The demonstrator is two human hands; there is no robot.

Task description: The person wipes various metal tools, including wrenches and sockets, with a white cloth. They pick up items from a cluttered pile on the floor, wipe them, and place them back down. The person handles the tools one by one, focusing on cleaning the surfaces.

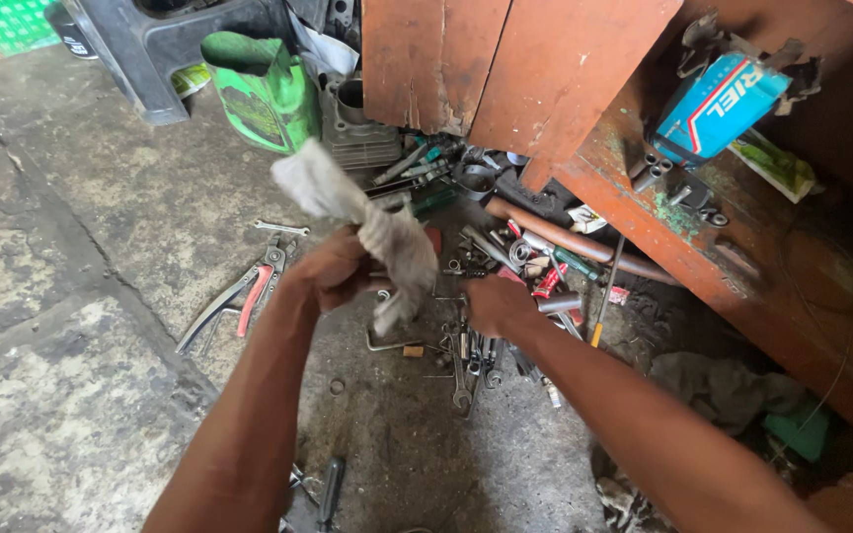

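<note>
My left hand (pixel 333 271) is closed around a dirty white rag (pixel 367 222), which sticks up to the left and hangs down on the right. My right hand (pixel 498 304) is lower and to the right, reaching down among a heap of metal tools (pixel 471 350) on the concrete floor; its fingers are hidden, so I cannot tell what they touch. Wrenches, sockets and screwdrivers lie scattered under both hands.
Large pliers with a red handle (pixel 244 296) lie on the floor at left. A green can (pixel 264 89), a grey engine cylinder (pixel 357 123) and a dark plastic stool (pixel 170 44) stand behind. A worn orange-brown wooden shelf (pixel 733 257) with a blue box (pixel 718 104) rises at right.
</note>
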